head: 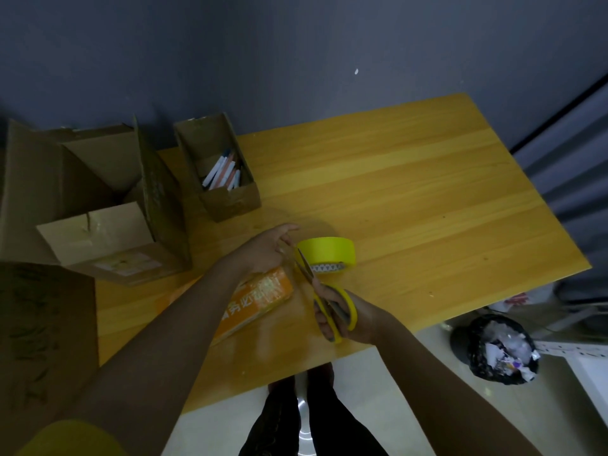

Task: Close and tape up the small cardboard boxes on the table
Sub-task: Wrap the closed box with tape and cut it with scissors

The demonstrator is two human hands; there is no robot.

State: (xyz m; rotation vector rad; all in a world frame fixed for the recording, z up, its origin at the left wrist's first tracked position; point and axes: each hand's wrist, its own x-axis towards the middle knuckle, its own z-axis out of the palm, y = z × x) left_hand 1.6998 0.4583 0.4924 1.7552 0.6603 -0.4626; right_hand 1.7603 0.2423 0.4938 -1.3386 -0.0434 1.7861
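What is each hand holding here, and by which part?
Right hand grips the scissors by their yellow handles. Left hand rests on the orange box; any grip is unclear.

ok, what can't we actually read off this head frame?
- Tape strand: clear, lost in dim light between left hand and tape roll.
- Orange box: near half under the left forearm.
- Scissors: blade tips blurred.
- Big box: contents in shadow.

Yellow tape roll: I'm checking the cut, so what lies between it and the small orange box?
In the head view, the blades of the yellow-handled scissors lie between the yellow tape roll and the small orange cardboard box, held by the right hand.
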